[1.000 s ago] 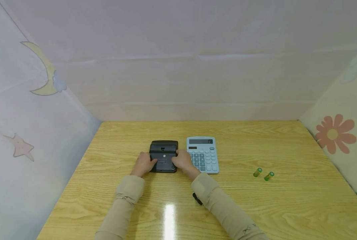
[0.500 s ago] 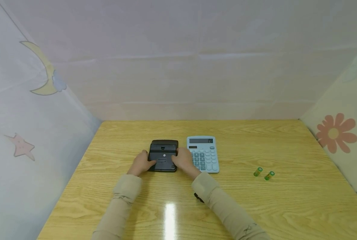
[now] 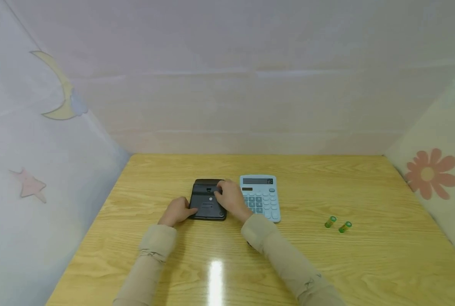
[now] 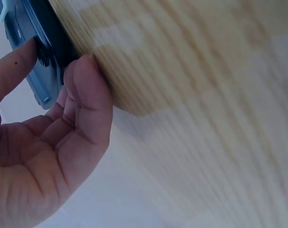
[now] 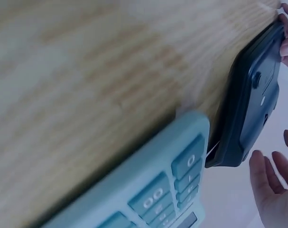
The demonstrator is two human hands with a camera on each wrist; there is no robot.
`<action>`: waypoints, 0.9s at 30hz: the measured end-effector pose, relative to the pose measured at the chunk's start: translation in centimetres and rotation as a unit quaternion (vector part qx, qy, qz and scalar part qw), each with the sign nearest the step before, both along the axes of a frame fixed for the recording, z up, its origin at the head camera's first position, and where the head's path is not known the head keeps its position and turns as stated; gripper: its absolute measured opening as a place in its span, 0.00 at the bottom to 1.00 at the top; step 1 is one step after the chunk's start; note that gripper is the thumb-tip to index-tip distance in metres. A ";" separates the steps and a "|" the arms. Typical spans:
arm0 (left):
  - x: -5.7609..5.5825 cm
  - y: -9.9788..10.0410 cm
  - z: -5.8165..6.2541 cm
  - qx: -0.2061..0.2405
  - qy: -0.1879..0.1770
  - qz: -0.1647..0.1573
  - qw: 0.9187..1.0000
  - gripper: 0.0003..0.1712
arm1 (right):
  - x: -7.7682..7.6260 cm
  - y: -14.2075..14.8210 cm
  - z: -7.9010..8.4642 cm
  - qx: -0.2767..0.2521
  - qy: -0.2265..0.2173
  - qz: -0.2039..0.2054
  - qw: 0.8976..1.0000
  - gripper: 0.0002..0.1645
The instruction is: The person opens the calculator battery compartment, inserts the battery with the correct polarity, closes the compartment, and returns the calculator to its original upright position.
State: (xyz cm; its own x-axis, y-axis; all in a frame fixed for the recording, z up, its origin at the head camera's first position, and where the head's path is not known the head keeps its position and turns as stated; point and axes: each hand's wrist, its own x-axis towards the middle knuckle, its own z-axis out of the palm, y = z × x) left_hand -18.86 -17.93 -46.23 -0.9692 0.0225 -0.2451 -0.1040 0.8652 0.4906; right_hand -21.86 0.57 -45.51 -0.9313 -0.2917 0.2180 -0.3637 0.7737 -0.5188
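A black calculator [image 3: 208,208] lies face down on the wooden table, its battery cover with a small latch notch showing. My left hand [image 3: 177,210] holds its near left edge, thumb on the back and fingers against the side; the left wrist view shows this grip on the calculator [image 4: 32,28] closely. Over the upper right part of the back hovers my right hand [image 3: 231,197]. In the right wrist view, that hand's thumb and fingers [image 5: 260,173] are parted with nothing between them, beside the calculator's end. A light blue calculator [image 3: 267,202] lies face up just to the right.
Two green batteries [image 3: 330,222] stand or lean on the table [image 3: 365,255] at the right. A small dark object [image 3: 249,244] is mostly hidden under the right sleeve. Fabric walls [image 3: 227,106] enclose the table at the back and sides.
My right hand has left the black calculator's right edge and moved up over its battery cover. My left hand has shifted slightly left, still at the left edge.
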 end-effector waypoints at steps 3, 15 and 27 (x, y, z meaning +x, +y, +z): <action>-0.1 0.0 -0.1 0.003 -0.002 0.003 1.000 0.16 | -0.6 -0.3 0.1 0.028 0.014 0.014 0.999 0.12; 0.0 0.3 -0.1 0.010 -0.005 0.007 1.000 0.15 | -1.8 -1.0 0.9 0.177 0.044 0.071 0.981 0.16; -0.1 0.4 -0.1 -0.001 -0.014 0.014 1.000 0.17 | -3.0 -1.5 0.0 0.253 0.062 0.099 0.960 0.15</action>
